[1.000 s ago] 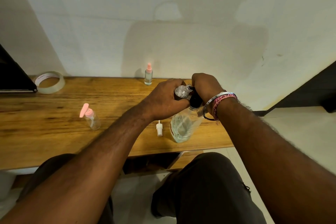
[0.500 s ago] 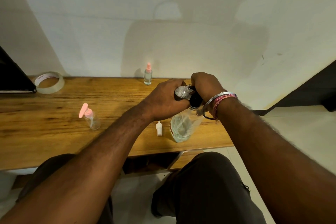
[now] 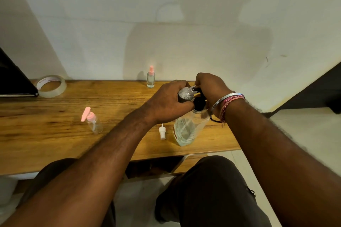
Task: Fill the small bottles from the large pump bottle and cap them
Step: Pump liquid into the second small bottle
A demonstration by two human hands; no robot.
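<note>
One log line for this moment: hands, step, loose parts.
left hand: holds small bottle at spout | right hand: on pump bottle head | white spray cap: loose on table

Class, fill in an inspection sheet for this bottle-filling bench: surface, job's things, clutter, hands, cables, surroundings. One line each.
Surface: wooden table, grain visible, front edge near the person's knees.
Job's things: large pump bottle upright near the front edge, partly filled; small clear bottle held at its spout; pink spray bottle capped, by the wall; pink pump bottle capped, looks empty; loose white spray cap lying beside the large bottle.
Clutter: tape roll at the back left.
Hands: left hand grips the small clear bottle; right hand presses on the black pump head.
Cables: nothing seen.
Surroundings: pale wall; dark object at the left edge; tiled floor.
</note>
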